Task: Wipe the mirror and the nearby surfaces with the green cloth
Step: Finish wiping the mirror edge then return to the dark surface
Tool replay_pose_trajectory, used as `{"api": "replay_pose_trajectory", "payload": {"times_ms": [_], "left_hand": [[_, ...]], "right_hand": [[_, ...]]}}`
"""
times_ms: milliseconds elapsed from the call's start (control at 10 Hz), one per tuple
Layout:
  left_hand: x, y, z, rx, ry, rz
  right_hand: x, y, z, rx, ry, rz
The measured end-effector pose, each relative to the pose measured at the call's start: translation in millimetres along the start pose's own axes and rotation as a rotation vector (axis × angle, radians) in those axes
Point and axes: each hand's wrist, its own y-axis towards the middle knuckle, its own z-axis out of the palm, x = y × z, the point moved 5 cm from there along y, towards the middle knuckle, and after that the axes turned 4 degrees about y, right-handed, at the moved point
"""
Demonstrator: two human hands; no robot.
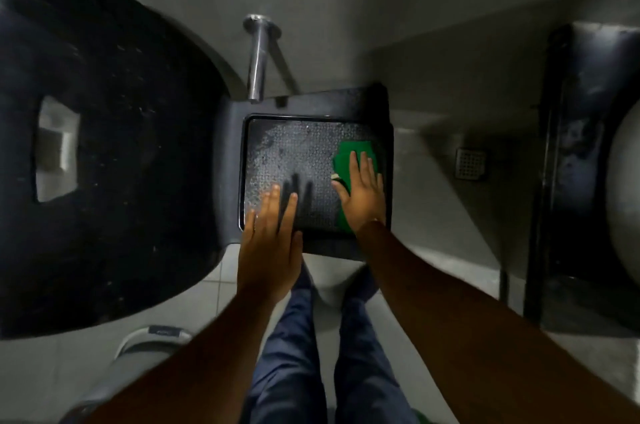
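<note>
A small black tray-like surface (388, 181) with a textured, wet-looking inner panel sits in the middle of the view. The green cloth (353, 153) lies flat on the panel's right side. My right hand (363, 195) presses flat on the cloth, fingers spread and pointing away from me. My left hand (270, 243) rests flat on the panel's near left corner, fingers apart, holding nothing. No mirror can be made out in this dim, blurred view.
A large black rounded basin (114, 153) with a square drain opening fills the left. A chrome pipe (258, 60) runs to the wall above the tray. A floor drain grate (470, 163) and a black frame (554, 181) lie to the right. My legs stand on the tiled floor below.
</note>
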Motion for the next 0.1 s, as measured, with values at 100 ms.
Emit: {"api": "replay_pose_trajectory", "payload": {"times_ms": [100], "left_hand": [[-11.1, 4.4, -12.1, -0.004, 0.008, -0.003]], "right_hand": [[1.7, -13.2, -17.0, -0.100, -0.074, -0.010]]}}
